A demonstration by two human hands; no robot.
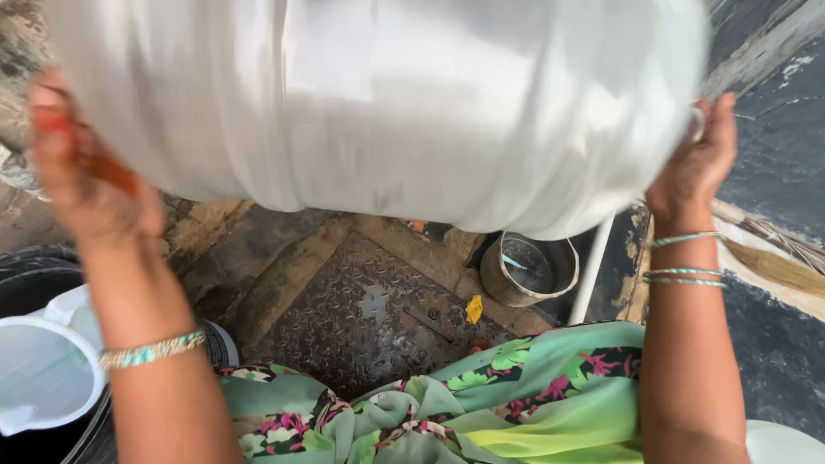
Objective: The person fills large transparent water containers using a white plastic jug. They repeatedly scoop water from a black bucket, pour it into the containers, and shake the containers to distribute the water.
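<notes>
Filling most of the top of the view, a big shiny steel vessel (pixel 378 103) is held up at chest height, blurred, one hand on each side; left hand (pixel 77 180) pressed flat-ish against its side wall, grip closed on it as far as shows, right hand (pixel 696 163) curled round the rim or a handle at the far edge, gripping it. Below: floral green cloth (pixel 481 404) at the lap, patterned metal floor plate (pixel 369 318), white plastic container (pixel 43 369) at lower left, small steel pot (pixel 528 268) on the ground beside a white pipe (pixel 593 266), broom (pixel 773 258) at right. Risk, judged: smooth wall under the left palm could slip, vessel tips and drops onto the pot or floor plate
</notes>
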